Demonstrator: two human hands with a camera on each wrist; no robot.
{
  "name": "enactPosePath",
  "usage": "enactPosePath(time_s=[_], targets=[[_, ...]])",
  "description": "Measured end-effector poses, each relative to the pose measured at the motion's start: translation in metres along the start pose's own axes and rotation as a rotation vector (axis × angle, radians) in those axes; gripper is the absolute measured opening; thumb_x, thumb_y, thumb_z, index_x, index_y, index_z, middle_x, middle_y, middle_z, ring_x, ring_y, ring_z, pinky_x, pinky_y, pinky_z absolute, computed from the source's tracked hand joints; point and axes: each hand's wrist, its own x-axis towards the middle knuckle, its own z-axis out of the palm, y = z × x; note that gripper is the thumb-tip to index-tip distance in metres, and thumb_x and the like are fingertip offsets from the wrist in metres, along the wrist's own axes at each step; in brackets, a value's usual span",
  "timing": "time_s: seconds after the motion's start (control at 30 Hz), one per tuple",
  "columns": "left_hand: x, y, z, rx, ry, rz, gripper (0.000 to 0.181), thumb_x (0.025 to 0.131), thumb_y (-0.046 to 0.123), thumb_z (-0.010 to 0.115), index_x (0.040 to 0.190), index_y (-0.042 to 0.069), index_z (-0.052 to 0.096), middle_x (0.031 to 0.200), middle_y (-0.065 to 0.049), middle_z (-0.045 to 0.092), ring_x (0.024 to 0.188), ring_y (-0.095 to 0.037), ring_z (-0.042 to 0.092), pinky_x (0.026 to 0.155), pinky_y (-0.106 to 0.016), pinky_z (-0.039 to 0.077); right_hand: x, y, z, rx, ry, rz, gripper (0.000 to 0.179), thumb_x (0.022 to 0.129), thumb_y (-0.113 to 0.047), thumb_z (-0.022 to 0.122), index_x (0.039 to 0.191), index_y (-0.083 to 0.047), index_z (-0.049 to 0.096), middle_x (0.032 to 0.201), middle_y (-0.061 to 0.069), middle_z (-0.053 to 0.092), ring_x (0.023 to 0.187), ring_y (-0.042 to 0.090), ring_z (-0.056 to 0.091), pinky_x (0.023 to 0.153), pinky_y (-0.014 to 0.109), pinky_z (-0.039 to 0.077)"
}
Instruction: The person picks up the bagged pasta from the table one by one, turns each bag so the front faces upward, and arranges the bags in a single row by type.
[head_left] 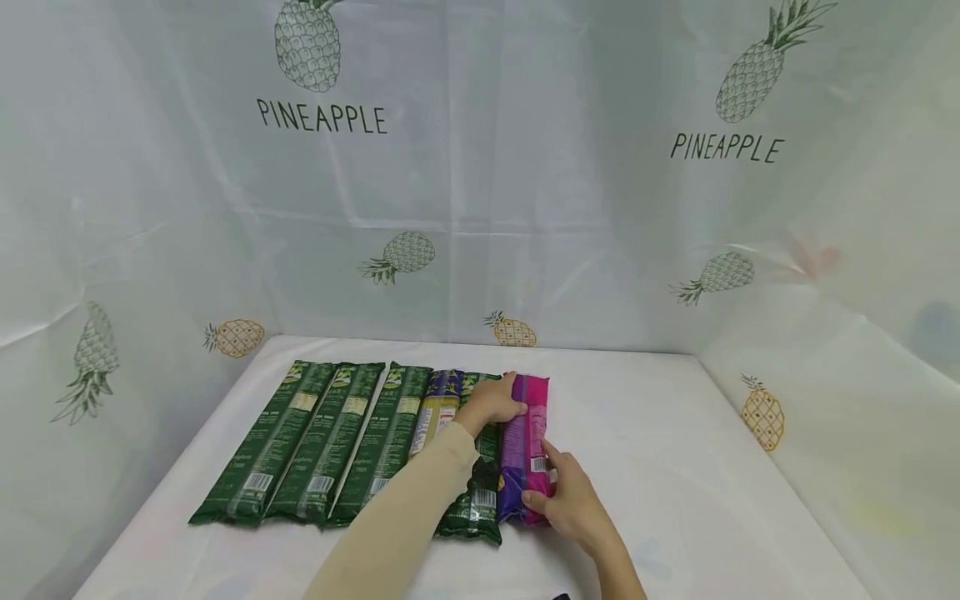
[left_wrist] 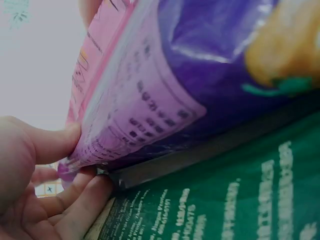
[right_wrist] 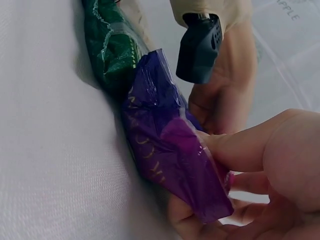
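A long pink-and-purple plastic packet [head_left: 515,454] lies at the right end of a row of packets. My left hand [head_left: 491,403] pinches its far end; in the left wrist view the thumb [left_wrist: 52,142] presses on its edge, with fingers below. At the near end, my right hand [head_left: 576,502] grips the packet from the right side. The right wrist view shows its crinkled purple end [right_wrist: 167,155] between my right thumb [right_wrist: 245,147] and fingers. Just left of it lies a green packet [head_left: 472,510], partly hidden by my left forearm.
Farther left lie several green packets [head_left: 300,442] and a yellow packet with a blue top [head_left: 444,384], side by side. They rest on a white-covered table [head_left: 660,467]. A pineapple-print sheet [head_left: 555,183] hangs behind and along the sides. A dark device [right_wrist: 199,52] sits at my left wrist.
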Motion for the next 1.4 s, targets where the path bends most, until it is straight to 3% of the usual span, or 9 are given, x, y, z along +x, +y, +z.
enactPosePath(time_s=[0.17,0.3,0.4,0.53,0.67,0.9,1.1,1.4], targets=[[0.007,-0.005,0.002,-0.078,0.02,0.007,0.063,0.107,0.025,0.06,0.165,0.01,0.039,0.155,-0.018,0.056,0.139,-0.039,0.055,0.113,-0.052,0.046,0.003,0.002,0.002,0.035,0.001,-0.05,0.086,0.088,0.004,0.081,0.163,-0.002,0.04,0.128,0.02,0.057,0.087,0.019,0.067,0.066,0.027,0.056],[0.006,-0.006,0.002,-0.242,0.049,-0.007,0.062,0.108,0.02,0.056,0.166,0.01,0.037,0.161,-0.019,0.049,0.143,-0.04,0.051,0.113,-0.056,0.046,0.006,0.003,0.003,0.014,0.038,-0.091,0.084,0.088,0.006,0.08,0.163,-0.003,0.042,0.127,0.018,0.058,0.086,0.017,0.066,0.065,0.026,0.057],[0.0,-0.004,0.002,-0.383,0.087,0.0,0.064,0.108,0.026,0.059,0.165,0.008,0.037,0.159,-0.022,0.049,0.141,-0.043,0.051,0.11,-0.059,0.047,0.008,0.004,0.002,-0.005,0.068,-0.114,0.082,0.089,0.006,0.08,0.162,-0.003,0.043,0.128,0.017,0.059,0.09,0.018,0.067,0.068,0.025,0.058],[-0.006,-0.001,0.002,-0.443,0.162,0.034,0.075,0.104,0.035,0.07,0.164,0.005,0.037,0.155,-0.024,0.051,0.134,-0.042,0.056,0.107,-0.06,0.05,0.008,0.004,0.001,-0.01,0.096,-0.149,0.08,0.092,0.003,0.079,0.162,-0.003,0.042,0.132,0.017,0.059,0.096,0.02,0.067,0.073,0.024,0.059],[-0.003,0.0,0.003,-0.503,0.231,0.052,0.078,0.098,0.034,0.078,0.162,0.006,0.042,0.15,-0.026,0.053,0.131,-0.041,0.056,0.107,-0.059,0.05,0.007,0.004,0.001,0.009,0.12,-0.163,0.08,0.092,0.003,0.079,0.163,-0.006,0.042,0.134,0.016,0.058,0.096,0.021,0.066,0.072,0.024,0.059],[-0.003,-0.006,-0.002,-0.722,0.228,0.029,0.08,0.096,0.021,0.081,0.164,0.014,0.039,0.139,-0.025,0.063,0.114,-0.038,0.068,0.088,-0.053,0.06,0.007,0.003,0.001,0.062,0.128,-0.184,0.082,0.091,0.005,0.079,0.163,-0.008,0.042,0.136,0.016,0.056,0.096,0.023,0.063,0.07,0.025,0.06],[-0.011,-0.009,-0.009,-0.763,0.22,0.01,0.076,0.097,0.019,0.08,0.163,0.019,0.041,0.131,-0.022,0.067,0.1,-0.032,0.07,0.076,-0.049,0.063,0.005,0.001,0.003,0.083,0.127,-0.176,0.083,0.09,0.004,0.081,0.163,-0.009,0.044,0.136,0.015,0.056,0.095,0.023,0.062,0.07,0.026,0.06],[-0.017,-0.003,-0.019,-0.762,0.269,0.013,0.065,0.1,0.011,0.074,0.159,0.019,0.048,0.137,-0.02,0.064,0.113,-0.035,0.068,0.086,-0.05,0.061,0.005,-0.001,0.005,0.128,0.127,-0.158,0.085,0.088,0.0,0.085,0.162,-0.011,0.045,0.135,0.015,0.054,0.097,0.024,0.063,0.069,0.025,0.061]])
